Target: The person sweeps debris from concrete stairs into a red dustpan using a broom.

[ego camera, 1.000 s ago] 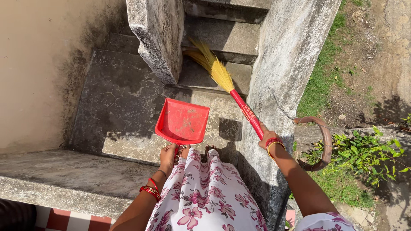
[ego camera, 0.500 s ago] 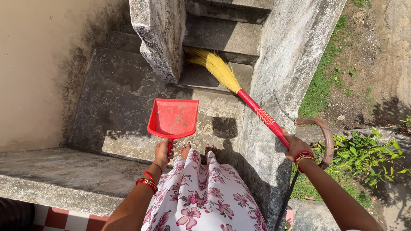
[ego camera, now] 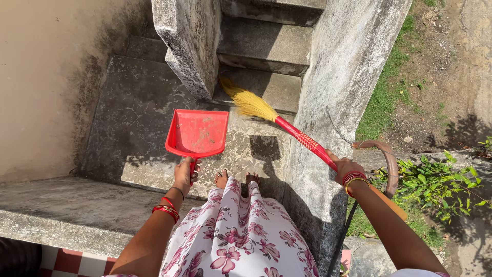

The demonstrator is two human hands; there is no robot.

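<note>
Head view
Left hand: the left hand (ego camera: 184, 173) is closed around the short handle of a red dustpan (ego camera: 197, 133), held out ahead of the person's body above the concrete landing (ego camera: 133, 123).
Dustpan: its tray faces up, tilted slightly, with specks of dirt inside.
Right hand: the right hand (ego camera: 344, 168) is wrapped tight on the red handle of a broom (ego camera: 277, 118).
Broom: it slants down and to the left; its yellow bristles lie low by the step (ego camera: 266, 87), just beside the foot of the grey pillar (ego camera: 187, 46).
Wrists: red bangles on both.
Feet: bare toes show at the hem of a floral dress (ego camera: 241, 236).
Right edge: a concrete side wall (ego camera: 343, 66), then grass and leafy plants.
</note>
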